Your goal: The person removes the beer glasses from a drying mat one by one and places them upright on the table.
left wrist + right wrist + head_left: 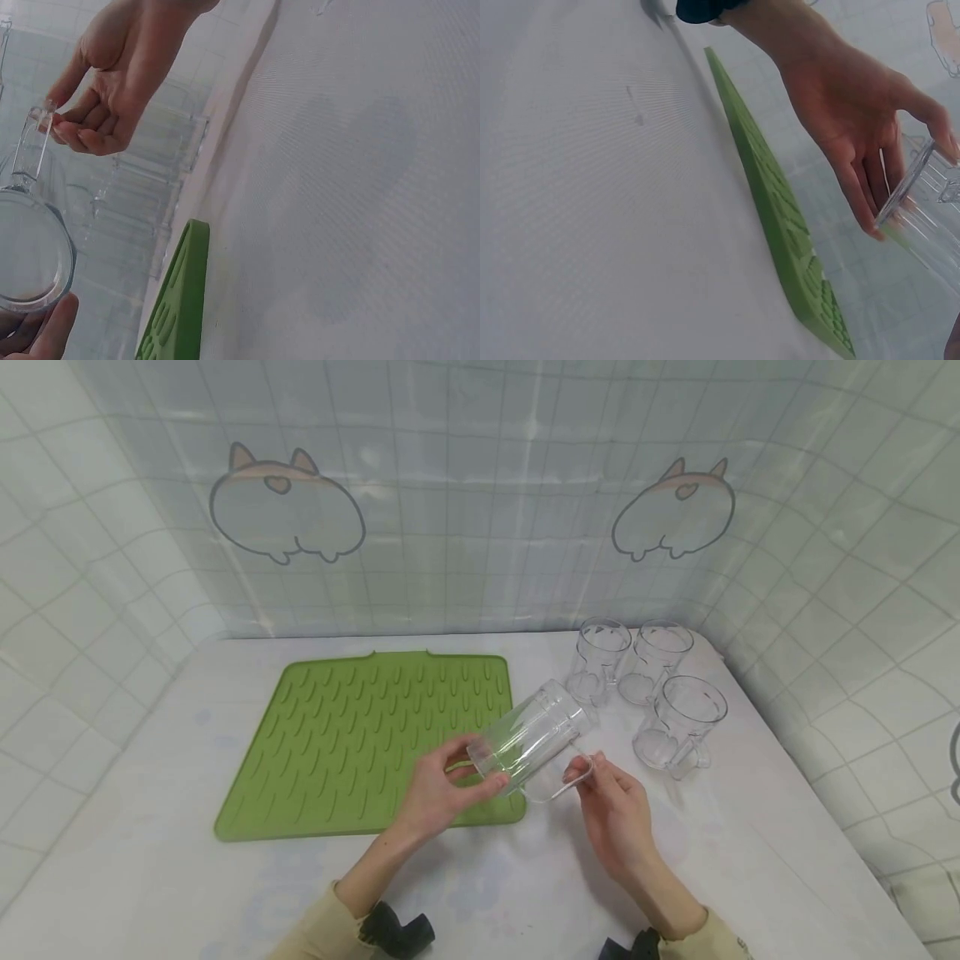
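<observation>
A clear glass mug (534, 735) is held tilted in the air above the right edge of a green ridged mat (337, 739). My left hand (444, 789) grips it around one end, thumb on the near side and fingers on the far side. My right hand (618, 818) pinches the mug's handle between thumb and fingers. In the left wrist view, the round end of the mug (34, 247) faces the camera. The right wrist view shows the left hand (855, 112) with its thumb and fingers spread across the mug's end.
Three more clear mugs, a back one (600, 652), one beside it (656, 664) and a nearer one (681, 722), stand upright at the right of the white table (247, 893). Tile-patterned sheeting (480, 527) rises behind the table and at both sides.
</observation>
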The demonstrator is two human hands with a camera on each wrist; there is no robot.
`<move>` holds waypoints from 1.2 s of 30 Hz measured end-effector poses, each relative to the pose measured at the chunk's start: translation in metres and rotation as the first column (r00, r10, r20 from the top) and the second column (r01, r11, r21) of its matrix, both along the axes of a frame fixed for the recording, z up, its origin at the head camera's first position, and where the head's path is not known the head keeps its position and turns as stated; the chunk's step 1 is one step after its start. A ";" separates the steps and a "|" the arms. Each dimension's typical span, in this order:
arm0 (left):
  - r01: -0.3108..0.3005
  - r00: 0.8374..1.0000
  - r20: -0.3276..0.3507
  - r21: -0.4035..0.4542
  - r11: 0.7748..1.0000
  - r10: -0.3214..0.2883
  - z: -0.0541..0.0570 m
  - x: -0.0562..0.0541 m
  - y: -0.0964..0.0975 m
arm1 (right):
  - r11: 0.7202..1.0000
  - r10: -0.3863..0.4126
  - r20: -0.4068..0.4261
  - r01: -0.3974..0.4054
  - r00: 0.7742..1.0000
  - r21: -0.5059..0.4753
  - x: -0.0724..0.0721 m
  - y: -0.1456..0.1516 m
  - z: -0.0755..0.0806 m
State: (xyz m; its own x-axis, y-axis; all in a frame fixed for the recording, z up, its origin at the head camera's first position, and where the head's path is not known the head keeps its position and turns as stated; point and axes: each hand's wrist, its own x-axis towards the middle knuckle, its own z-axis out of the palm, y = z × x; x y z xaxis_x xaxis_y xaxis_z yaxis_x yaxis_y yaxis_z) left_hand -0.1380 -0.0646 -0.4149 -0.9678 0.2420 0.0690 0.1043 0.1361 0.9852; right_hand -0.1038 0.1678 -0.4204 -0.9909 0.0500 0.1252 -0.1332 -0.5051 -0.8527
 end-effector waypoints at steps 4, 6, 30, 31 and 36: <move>0.031 0.999 -0.032 -0.036 0.999 -0.032 -0.002 0.000 0.000 | 0.995 0.079 -0.053 -0.082 0.995 -0.065 0.000 0.003 0.000; 0.042 0.998 -0.046 -0.049 0.998 -0.044 -0.002 0.000 0.000 | 0.988 0.113 -0.078 -0.120 0.990 -0.095 0.000 0.005 0.000; 0.069 0.997 -0.014 -0.145 0.987 -0.071 -0.004 0.002 0.003 | 0.938 0.285 -0.147 -0.307 0.947 -0.162 0.001 0.012 0.006; 0.071 0.997 -0.012 -0.148 0.986 -0.073 -0.004 0.002 0.003 | 0.937 0.288 -0.148 -0.310 0.946 -0.159 0.001 0.012 0.006; 0.083 0.996 -0.002 -0.151 0.985 -0.084 -0.004 0.002 0.003 | 0.937 0.302 -0.169 -0.325 0.938 -0.128 0.001 0.013 0.006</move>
State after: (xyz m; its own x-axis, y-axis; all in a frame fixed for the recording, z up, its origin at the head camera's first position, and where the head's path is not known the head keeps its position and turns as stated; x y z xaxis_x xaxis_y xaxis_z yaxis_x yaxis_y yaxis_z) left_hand -0.1361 -0.0617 -0.4192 -0.9433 0.3303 0.0339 0.1300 0.2737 0.9530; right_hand -0.1026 0.1807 -0.4145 -0.9309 -0.2304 0.2835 -0.0632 -0.6627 -0.7462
